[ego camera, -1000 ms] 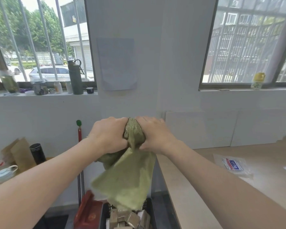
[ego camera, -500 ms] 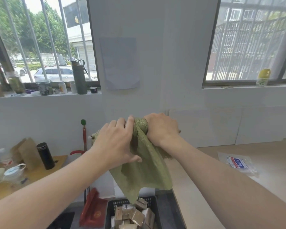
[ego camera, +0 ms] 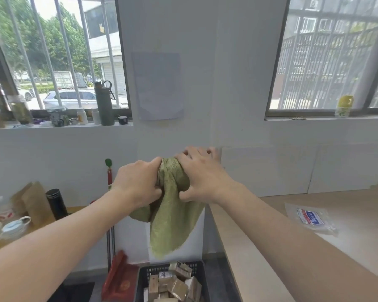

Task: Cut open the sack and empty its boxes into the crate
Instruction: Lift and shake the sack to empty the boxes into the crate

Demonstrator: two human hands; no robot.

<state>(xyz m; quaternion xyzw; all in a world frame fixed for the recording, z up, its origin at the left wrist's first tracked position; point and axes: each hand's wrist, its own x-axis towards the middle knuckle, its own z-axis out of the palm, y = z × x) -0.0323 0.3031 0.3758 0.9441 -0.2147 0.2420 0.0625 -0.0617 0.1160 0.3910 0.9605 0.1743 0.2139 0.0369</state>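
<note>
open air lies at twelve o'clock, up to the wall. at six, the limp sack [ego camera: 172,216] hangs over the crate [ego camera: 143,277] heaped with boxes [ego camera: 172,284]. the counter [ego camera: 244,258] blocks three o'clock.

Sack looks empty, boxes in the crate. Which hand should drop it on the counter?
Right hand, probably. It grips the sack on the side nearest the counter; the left hand is farther, over the crate side.

Packet [ego camera: 311,218] label and boxes [ego camera: 172,284] print blurred; nothing legible.
</note>
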